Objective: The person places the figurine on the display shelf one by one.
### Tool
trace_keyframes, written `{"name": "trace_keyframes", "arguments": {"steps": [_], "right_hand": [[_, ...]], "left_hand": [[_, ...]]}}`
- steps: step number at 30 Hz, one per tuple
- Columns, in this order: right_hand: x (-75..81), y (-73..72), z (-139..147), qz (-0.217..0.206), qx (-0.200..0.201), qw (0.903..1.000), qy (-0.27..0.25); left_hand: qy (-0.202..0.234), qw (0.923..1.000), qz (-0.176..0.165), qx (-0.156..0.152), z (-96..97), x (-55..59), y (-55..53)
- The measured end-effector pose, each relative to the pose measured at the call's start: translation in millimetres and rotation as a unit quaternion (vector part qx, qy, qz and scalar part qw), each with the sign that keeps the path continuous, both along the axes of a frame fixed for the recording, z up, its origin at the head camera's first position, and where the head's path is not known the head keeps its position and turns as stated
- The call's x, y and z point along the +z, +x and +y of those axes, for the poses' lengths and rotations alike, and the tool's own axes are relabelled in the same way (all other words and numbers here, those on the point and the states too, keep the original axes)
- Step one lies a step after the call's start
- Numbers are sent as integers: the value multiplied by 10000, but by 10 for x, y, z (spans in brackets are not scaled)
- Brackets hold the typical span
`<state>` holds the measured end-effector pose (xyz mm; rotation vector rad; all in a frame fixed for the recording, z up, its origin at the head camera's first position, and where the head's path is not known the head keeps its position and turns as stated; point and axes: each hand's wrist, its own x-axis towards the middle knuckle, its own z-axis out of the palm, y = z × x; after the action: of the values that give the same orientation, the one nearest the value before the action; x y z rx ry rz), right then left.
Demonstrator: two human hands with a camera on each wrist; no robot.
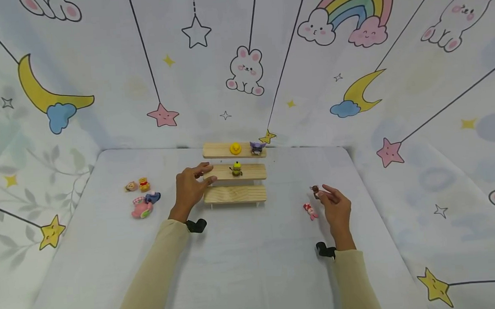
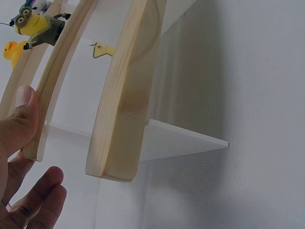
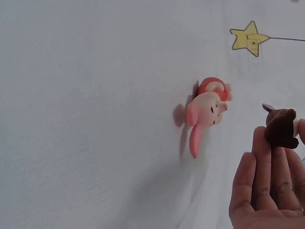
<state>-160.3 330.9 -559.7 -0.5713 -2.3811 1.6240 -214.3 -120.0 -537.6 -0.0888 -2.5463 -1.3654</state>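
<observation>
At the tiered wooden display shelf (image 1: 234, 173), my left hand (image 1: 189, 188) grips the left end of the middle board, thumb on one edge and fingers around the other. A yellow minion figurine (image 1: 236, 169) stands on that board. On the top board sit a yellow duck (image 1: 235, 148) and a purple figurine (image 1: 257, 148). Out to the right, my right hand (image 1: 338, 211) pinches a small dark brown figurine (image 3: 281, 129) at its fingertips, above the tablecloth. Beside it, a pink and red long-eared figurine (image 3: 206, 112) lies on its side on the cloth.
Left of the shelf lie several more figurines: a yellow bear (image 1: 144, 184), a small round-faced one (image 1: 130, 186), a pink one (image 1: 142, 209) and a dark blue one (image 1: 152, 197). The bottom board (image 1: 234, 194) stands nearest me on white supports. Printed cloth walls enclose the table.
</observation>
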Motion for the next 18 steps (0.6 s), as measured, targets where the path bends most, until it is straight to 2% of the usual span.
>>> {"name": "trace_keyframes", "arguments": {"steps": [9, 18], "right_hand": [[74, -41, -79, 143, 40, 9935, -1128], [78, -91, -198, -82, 236, 9879, -1532]], "left_hand": [[-27, 10000, -83, 28, 5, 21, 13], [-29, 10000, -56, 23, -5, 15, 4]]}}
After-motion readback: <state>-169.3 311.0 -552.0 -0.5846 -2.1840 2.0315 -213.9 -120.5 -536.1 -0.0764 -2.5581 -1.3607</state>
